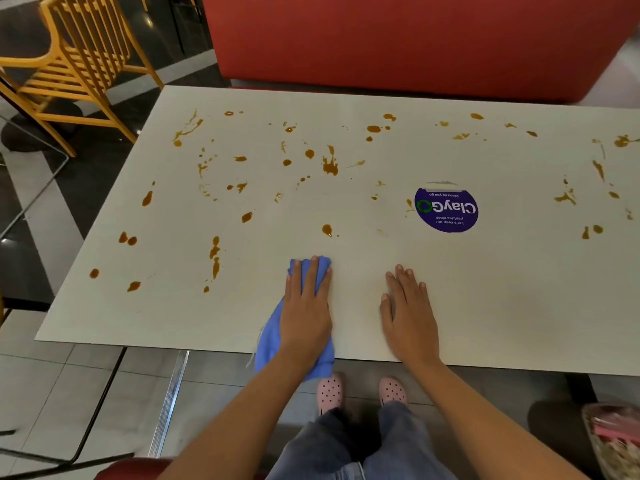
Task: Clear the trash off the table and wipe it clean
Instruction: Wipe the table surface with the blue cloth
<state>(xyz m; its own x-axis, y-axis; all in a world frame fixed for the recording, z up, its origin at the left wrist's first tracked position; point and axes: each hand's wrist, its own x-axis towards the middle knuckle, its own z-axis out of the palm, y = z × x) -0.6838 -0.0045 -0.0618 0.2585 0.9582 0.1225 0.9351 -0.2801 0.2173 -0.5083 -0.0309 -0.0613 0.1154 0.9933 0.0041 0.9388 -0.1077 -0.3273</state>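
Start at your left, where the sauce spots (214, 252) lie thickest on the table (502, 299); nothing there looks wiped yet. Your left hand (306, 306) lies flat with its fingers straight, pressing the blue cloth (272, 336) onto the near edge, and the cloth's tail hangs off the table. Press evenly through the palm, and I'd gather that tail under the hand so it doesn't drag. Push outward in overlapping strokes and fold to a fresh face once the cloth browns, or you'll likely smear the sauce instead of lifting it. Your right hand (410, 313), just beside, rests open and flat on bare tabletop, holding nothing; brace on it as you reach. Further right, go gently over the round purple sticker (446, 209), whose top edge looks torn or lifted. The far right has spots too. No trash shows on the tabletop.
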